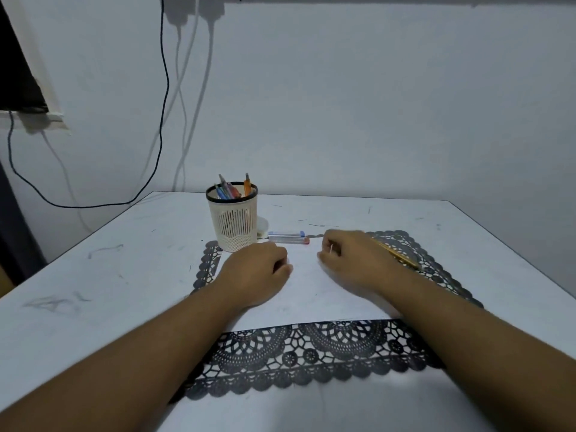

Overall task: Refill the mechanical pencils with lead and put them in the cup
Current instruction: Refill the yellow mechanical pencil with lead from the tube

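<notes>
Yellow pencil held in right hand's grip; left hand fisted, empty.

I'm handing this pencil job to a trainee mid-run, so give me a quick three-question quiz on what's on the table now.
1. True or false: the cup already holds several pencils.
2. Which hand holds the yellow pencil? A) left hand B) right hand C) neither
3. Fill in: the two lead tubes lie just ____ of the cup, as the camera sees it.

Key: 1 true. 2 B: the right hand holds it, its shaft sticking out behind the hand; the left hand rests curled on the paper. 3 right.
</notes>
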`<state>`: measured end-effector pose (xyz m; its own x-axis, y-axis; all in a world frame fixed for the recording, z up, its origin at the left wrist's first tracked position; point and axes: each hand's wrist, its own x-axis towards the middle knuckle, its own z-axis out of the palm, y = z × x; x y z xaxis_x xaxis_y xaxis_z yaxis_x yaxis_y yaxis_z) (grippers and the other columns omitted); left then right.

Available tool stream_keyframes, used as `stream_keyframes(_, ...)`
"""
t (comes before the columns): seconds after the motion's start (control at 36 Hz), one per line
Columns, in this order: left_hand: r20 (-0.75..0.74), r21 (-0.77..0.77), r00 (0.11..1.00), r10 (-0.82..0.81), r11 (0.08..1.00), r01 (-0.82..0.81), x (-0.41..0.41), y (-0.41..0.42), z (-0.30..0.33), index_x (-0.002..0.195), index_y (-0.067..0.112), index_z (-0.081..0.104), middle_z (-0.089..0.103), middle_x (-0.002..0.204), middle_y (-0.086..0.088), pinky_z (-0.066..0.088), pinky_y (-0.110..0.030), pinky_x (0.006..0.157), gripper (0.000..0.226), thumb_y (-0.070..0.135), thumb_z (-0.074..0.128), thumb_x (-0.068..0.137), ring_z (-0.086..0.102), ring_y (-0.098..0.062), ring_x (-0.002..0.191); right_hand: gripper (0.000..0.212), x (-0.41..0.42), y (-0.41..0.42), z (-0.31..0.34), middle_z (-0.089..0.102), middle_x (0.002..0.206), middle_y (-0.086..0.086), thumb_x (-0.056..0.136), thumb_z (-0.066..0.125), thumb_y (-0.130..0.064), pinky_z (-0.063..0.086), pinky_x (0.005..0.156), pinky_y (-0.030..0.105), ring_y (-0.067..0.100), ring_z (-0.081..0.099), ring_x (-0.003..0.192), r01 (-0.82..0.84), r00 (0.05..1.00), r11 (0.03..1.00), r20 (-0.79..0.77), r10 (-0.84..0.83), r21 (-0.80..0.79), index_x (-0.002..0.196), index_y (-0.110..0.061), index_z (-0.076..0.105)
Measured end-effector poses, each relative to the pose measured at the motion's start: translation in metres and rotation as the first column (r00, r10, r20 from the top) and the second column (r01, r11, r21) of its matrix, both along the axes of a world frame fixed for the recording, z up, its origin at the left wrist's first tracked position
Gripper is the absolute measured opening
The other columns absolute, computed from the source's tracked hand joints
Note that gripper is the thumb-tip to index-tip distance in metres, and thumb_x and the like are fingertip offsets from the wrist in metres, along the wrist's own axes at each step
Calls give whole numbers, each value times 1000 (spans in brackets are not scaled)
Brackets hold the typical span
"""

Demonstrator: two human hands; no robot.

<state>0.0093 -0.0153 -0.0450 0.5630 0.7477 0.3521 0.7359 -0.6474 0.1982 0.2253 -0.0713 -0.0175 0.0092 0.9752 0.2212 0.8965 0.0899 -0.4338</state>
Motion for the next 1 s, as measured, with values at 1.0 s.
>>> stream_keyframes(1.0,83,150,987,-138,981,124,-2,-12,16,109,38,65,61,90,23,35,-21,86,26,54,62,90,51,2,88,21,-30,-10,-9,64,81,-9,105,54,-38,46,66,34,9,56,70,-188,968,982,-169,185,-3,87,-30,64)
